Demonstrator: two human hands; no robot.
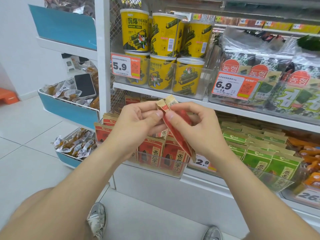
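From the head view, the person crouches before a snack shelf with both hands raised at the middle of the picture. Between them is a red sunflower-seed packet (pixel 180 138), turned edge-on, with its kraft-paper top at twelve o'clock and its bottom corner slanting down to five.

The left hand (pixel 138 118) curls round the packet's upper part, its thumb pressed against the near face. The right hand (pixel 199 129) pinches the same packet from the three o'clock side, thumb in front and fingers folded behind. Both grips are closed on the packet, and neither hand holds anything else. Held edge-on like this, I'd guess the packet is being squared up to slot into a row, or two packets are being pressed flat together. I cannot tell whether it is one or two.

Directly below the hands, at six o'clock, is the clear bin (pixel 174 172) where matching red packets stand upright and face out, so that is probably where this one belongs. At four o'clock lie the green packets (pixel 256 156). Yellow tubs (pixel 161 37) are stacked at twelve, behind a price tag (pixel 125 66). At ten o'clock a phone (pixel 84 85) lies face up on wrapped snacks in a blue side bin (pixel 69 111), likely set aside to free both hands.
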